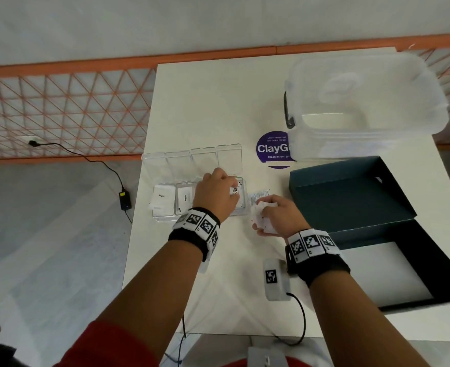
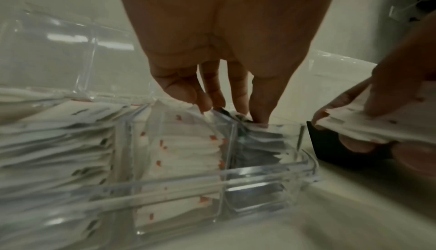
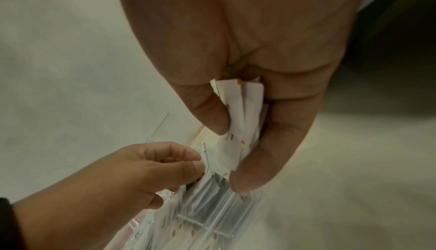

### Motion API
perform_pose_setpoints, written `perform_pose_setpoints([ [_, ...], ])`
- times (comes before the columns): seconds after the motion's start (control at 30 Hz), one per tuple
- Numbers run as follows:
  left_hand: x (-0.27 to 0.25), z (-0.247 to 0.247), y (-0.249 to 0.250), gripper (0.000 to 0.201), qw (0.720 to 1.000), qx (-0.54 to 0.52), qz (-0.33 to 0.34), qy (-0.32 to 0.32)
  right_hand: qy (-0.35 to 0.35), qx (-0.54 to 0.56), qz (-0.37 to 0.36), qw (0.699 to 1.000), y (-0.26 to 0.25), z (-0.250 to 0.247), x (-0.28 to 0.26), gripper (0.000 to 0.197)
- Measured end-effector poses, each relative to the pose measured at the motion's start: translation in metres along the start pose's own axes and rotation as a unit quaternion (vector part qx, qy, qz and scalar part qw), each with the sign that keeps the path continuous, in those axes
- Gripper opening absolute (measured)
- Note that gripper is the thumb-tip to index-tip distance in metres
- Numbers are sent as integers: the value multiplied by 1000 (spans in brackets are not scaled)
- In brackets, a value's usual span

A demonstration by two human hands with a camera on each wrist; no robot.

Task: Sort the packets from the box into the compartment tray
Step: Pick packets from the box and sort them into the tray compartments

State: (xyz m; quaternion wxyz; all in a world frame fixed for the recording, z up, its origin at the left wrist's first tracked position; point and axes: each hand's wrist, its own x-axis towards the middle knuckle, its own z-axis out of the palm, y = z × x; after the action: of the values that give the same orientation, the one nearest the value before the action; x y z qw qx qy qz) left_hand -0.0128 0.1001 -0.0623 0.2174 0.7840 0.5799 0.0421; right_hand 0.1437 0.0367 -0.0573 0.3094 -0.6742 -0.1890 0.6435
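Left hand [image 1: 216, 194] reaches down into the far-right slot of the tray & pinches a packet [image 1: 235, 191] with its fingertips [image 2: 259, 117]; right hand [image 1: 279, 217] sits just beside the tray & grips a small stack of white packets [image 3: 240, 116] between thumb & fingers. Next, big to small: white table [image 1: 218, 107] holds it all. Big clear tub [image 1: 361, 102] stands at the far right, on top of part of a round purple sticker [image 1: 271, 149]. Dark box [image 1: 351, 197] lies open on the right, near the right hand, w/ its flap toward the person. Clear compartment tray [image 1: 163, 217] sits left of the box, lids [image 1: 192, 160] flipped open at the back. Its slots hold packets: one marked "Sugar" [image 1: 161, 197] at far left, another white pile next to it, then white ones w/ red marks [image 2: 186, 142], then darker ones [image 2: 261, 142] in the slot under the left hand. One clear packet [image 1: 259, 196] lies flat on the table between tray & box, by the right hand. Black charger w/ cord [image 1: 125, 200] lies on the floor, left of the table.
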Motion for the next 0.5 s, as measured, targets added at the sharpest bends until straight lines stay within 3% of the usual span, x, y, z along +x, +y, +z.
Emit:
perform_pose_setpoints([
  [0.17,4,-5,1,20,1000,-4,11,-3,-6,-9,-4,1000,-2,-1,-3,30],
  [0.3,4,-11,8,19,999,12,12,33,5,0,4,1000,-4,-9,-4,32],
  [0.4,6,-12,25,18,995,-30,66,63,12,1,16,1000,0,-16,-6,32],
  [0.5,18,-2,57,21,994,-13,107,-17,11,4,30,999,7,-21,-10,28],
])
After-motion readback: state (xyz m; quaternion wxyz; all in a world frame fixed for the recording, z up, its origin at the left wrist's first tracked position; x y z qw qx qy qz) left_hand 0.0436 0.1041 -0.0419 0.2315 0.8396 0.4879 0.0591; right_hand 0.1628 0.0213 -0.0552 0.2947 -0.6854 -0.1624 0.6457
